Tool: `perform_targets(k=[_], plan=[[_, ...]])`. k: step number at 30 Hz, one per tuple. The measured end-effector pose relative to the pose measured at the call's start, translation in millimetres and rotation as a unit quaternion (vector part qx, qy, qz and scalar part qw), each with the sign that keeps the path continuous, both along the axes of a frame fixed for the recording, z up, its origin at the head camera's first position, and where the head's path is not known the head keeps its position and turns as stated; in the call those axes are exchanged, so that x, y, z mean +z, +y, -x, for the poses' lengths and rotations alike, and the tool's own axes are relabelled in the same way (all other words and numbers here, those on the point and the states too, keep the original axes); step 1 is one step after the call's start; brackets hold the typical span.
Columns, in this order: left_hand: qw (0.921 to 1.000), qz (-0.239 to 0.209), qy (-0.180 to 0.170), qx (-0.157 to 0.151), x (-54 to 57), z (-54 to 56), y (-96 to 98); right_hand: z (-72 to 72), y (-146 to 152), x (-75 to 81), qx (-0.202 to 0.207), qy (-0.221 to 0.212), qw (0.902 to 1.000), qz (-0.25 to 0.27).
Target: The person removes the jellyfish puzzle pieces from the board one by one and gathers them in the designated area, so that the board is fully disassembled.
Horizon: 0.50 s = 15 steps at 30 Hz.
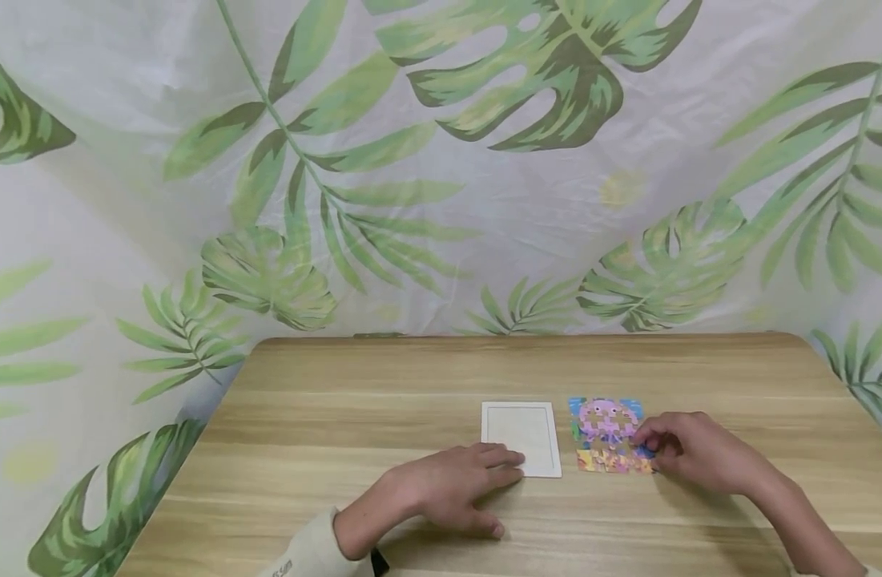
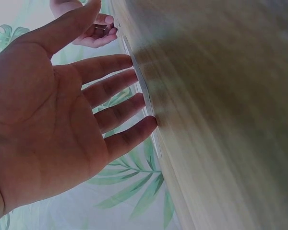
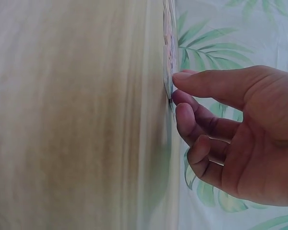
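A white framed board (image 1: 520, 429) lies flat on the table. My left hand (image 1: 458, 485) rests on its lower left part, fingers stretched out and thumb apart; the left wrist view shows the straight fingertips (image 2: 149, 122) along the board's thin edge. Just right of the board is a jigsaw puzzle (image 1: 608, 413) with a pink octopus on blue, and wood shows through gaps between its pieces. At its lower right edge my right hand (image 1: 707, 453) has curled fingers, and thumb and forefinger pinch a blue puzzle piece (image 1: 646, 452). The fingers partly hide that piece.
The wooden table (image 1: 325, 417) has rounded far corners. Behind it hangs a pale cloth (image 1: 426, 280) printed with green leaves. A small black item (image 1: 379, 562) shows beside the left sleeve (image 1: 314, 553).
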State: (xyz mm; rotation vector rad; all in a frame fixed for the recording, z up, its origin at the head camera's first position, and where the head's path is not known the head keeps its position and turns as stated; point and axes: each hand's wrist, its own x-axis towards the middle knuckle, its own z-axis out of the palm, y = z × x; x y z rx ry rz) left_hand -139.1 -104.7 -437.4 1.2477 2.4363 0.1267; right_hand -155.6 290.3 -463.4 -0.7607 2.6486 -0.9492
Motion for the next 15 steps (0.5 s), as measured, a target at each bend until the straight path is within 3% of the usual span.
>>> perform_targets(k=[11,15], plan=[[0.9999,0.005,0.012,-0.009,-0.1,-0.7,2.2,-4.6,-2.1,5.6,-0.016,-0.005,0.9999,-0.002],[0.9998,0.002,0.017,-0.013,1.4,-2.7,1.5,-10.4,-4.8,6.9,-0.039,0.018,0.9987,-0.028]])
